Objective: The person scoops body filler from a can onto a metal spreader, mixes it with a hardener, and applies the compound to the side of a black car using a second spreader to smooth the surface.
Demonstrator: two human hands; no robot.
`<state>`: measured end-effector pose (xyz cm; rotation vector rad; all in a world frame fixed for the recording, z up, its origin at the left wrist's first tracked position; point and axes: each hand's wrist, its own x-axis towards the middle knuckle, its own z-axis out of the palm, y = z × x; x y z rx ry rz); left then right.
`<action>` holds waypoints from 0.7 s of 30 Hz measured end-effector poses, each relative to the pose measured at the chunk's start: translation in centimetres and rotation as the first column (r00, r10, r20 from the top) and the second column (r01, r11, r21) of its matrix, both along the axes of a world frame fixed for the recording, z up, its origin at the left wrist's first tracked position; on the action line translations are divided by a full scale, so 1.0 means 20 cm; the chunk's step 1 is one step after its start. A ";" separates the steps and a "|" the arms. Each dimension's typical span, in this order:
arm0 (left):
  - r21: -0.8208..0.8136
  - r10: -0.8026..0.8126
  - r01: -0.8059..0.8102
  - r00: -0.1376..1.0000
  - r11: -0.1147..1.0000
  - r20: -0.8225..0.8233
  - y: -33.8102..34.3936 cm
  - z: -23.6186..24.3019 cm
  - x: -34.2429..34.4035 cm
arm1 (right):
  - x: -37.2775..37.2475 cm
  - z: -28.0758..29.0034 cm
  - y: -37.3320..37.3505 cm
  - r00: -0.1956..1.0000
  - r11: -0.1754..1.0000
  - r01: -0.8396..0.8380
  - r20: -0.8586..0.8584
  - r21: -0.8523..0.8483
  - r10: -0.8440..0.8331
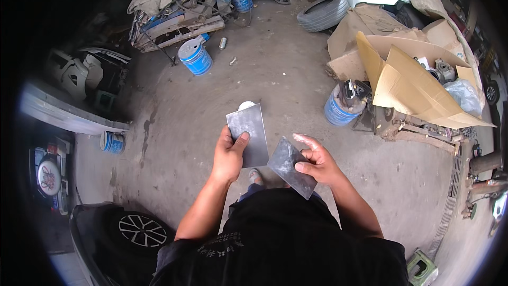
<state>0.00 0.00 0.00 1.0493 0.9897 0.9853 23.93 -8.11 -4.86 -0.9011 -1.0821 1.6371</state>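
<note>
My left hand (229,151) grips a thin dark grey rectangular plate (251,140), with its thumb on the upper face and its fingers underneath. Whitish smears mark this plate. A second, similar grey plate (288,161), tilted and also smeared white, is pinched in my right hand (317,165). That hand's index finger sticks out and has white residue on it. The two plates are close together, their near edges almost meeting in front of my body. Behind the left plate's top edge a round white thing (246,105) partly shows; I cannot tell what it is.
Blue buckets stand ahead (197,61), at right (334,111) and at left (112,142). Opened cardboard (407,82) and a tyre (324,13) lie at right. Scrap parts (185,16) are heaped far left. A dark car (114,233) is near left, a green stool (423,267) near right.
</note>
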 end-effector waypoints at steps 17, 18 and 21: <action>0.065 -0.155 0.168 0.973 0.984 -0.172 -0.06 0.02 -0.04 | 0.01 0.23 0.29 0.796 0.810 0.586 -0.196 0.011 -0.573; 0.021 -0.119 0.122 0.986 0.992 -0.114 -0.04 0.02 -0.05 | 0.04 0.23 0.28 0.830 0.833 0.547 -0.182 0.084 -0.527; -0.102 -0.034 0.051 0.987 0.993 0.157 0.00 0.05 -0.06 | -0.01 0.18 0.16 0.912 0.893 0.409 -0.055 0.187 -0.406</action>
